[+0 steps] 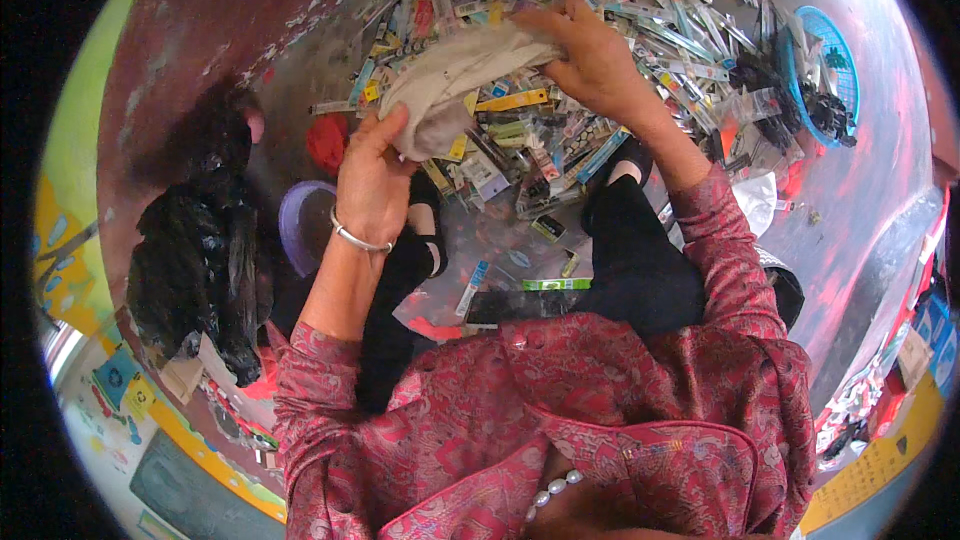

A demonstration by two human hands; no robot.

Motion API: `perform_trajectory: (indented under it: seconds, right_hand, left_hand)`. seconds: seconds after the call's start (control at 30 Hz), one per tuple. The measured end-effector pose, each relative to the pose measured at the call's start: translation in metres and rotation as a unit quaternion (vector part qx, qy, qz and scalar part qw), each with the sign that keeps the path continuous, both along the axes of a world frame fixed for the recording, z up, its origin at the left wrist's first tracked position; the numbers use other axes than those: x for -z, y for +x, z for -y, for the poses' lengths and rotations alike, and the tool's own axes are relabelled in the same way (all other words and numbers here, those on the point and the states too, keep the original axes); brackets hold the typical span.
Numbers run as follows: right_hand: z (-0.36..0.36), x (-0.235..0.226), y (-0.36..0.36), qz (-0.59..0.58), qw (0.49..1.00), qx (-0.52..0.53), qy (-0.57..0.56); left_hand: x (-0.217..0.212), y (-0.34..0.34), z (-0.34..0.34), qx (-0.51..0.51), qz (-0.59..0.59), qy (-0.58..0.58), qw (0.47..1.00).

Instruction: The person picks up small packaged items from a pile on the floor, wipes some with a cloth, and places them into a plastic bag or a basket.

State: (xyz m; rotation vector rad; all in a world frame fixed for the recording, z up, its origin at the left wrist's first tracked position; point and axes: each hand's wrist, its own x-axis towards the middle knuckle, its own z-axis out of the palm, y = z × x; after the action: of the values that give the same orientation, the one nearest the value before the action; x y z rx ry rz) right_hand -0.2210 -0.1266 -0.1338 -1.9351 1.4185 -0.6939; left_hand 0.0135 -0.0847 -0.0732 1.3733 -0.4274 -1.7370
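A crumpled off-white cloth (455,65) is stretched between my two hands, above the floor in front of my feet. My left hand (372,175) pinches its lower left end, thumb on top. Farther up and to the right, my right hand (590,55) grips the other end between thumb and fingers. Beneath the cloth spreads a large pile of small flat packages and strips (690,50), mostly clear, white, yellow and blue. A yellow strip (513,100) lies just below the cloth's right part.
A blue plastic basket (828,75) with dark items stands right of the pile. To the left are a black plastic bag (195,260), a purple ring-shaped rim (300,225) and a red item (328,143). A green strip (557,284) lies between my legs.
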Motion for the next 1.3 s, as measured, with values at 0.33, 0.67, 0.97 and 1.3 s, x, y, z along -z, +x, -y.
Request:
perform_trajectory:
  seconds: [0.33, 0.67, 0.97, 1.3]
  right_hand:
    - [0.006, 0.019, -0.019, 0.274, 0.958, 0.061, 0.053]
    - [0.007, 0.03, -0.024, 0.236, 0.949, -0.099, 0.185]
    - [-0.031, 0.03, 0.01, 0.695, 0.528, -0.256, 0.416]
    - [-0.025, 0.014, 0.015, 0.631, 0.658, 0.057, 0.408]
  left_hand:
    - [0.012, -0.001, -0.006, 0.028, 0.061, -0.018, 0.998]
    - [-0.007, -0.012, 0.006, 0.101, -0.175, 0.021, 0.979]
    - [-0.013, -0.036, -0.003, 0.227, -0.017, -0.042, 0.973]
    - [0.01, -0.008, 0.0, 0.171, 0.223, 0.055, 0.958]
